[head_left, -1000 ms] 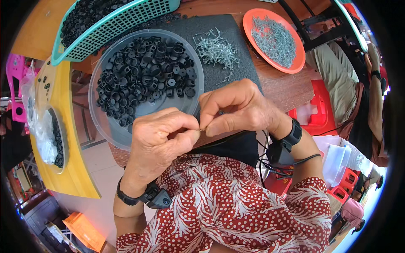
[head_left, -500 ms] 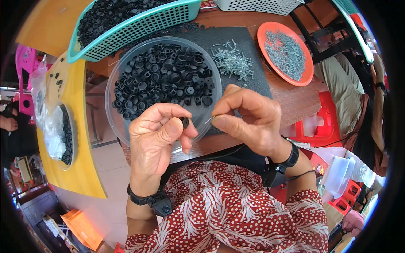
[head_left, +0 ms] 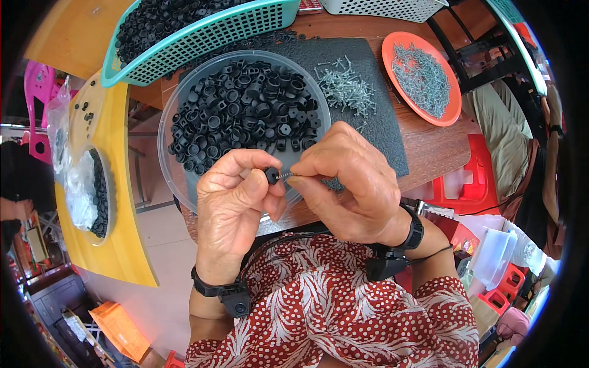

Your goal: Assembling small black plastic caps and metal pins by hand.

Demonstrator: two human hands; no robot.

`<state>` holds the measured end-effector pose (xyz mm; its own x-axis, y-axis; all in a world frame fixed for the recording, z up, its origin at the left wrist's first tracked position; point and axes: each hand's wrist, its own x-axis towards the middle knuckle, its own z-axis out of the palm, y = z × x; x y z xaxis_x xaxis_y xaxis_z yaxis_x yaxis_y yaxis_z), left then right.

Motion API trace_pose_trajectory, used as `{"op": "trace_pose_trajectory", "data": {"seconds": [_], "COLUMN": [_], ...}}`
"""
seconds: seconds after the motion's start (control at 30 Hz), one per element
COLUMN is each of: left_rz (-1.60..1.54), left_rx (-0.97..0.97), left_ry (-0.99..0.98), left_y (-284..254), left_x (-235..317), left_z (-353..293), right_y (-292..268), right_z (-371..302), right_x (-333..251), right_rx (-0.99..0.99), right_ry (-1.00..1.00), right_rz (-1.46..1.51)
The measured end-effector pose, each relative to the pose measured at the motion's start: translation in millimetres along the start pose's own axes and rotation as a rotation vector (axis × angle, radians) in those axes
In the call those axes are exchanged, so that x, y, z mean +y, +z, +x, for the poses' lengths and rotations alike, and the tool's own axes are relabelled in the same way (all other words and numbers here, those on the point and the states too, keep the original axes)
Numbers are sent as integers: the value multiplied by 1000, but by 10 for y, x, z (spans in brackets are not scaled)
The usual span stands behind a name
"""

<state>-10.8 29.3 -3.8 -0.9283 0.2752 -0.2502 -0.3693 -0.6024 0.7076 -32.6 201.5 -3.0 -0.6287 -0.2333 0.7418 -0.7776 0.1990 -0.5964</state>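
Note:
Between the thumb and fingers of my left hand is a small black plastic part. My right hand pinches a thin silver screw by one end, and its other end meets the black part. Whether the tip sits inside the part I cannot tell. Both hands are over the near edge of a round clear tub full of similar black parts. Beyond my right hand a loose heap of screws lies on a dark foam mat.
An orange plate of screws stands at the right on the brown table. A teal basket of black parts is at the far left. The yellow table at left bears a plastic bag. Red stools stand at right.
My right hand has moved left, bringing the screw up against the black part. My left hand has stayed closed on that part, shifting only slightly.

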Motion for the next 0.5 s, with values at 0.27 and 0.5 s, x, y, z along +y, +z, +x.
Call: {"op": "trace_pose_trajectory", "data": {"seconds": [0.27, 0.5], "left_rz": [40, 176], "left_rx": [13, 58], "left_ry": [41, 152], "left_y": [3, 32], "left_x": [-12, -15], "left_z": [-6, -4], "right_y": [44, 47], "right_z": [-22, -30], "right_x": [-14, -13], "right_rx": [-10, -67], "right_ry": [-59, -86], "right_rz": [-119, -115]}}
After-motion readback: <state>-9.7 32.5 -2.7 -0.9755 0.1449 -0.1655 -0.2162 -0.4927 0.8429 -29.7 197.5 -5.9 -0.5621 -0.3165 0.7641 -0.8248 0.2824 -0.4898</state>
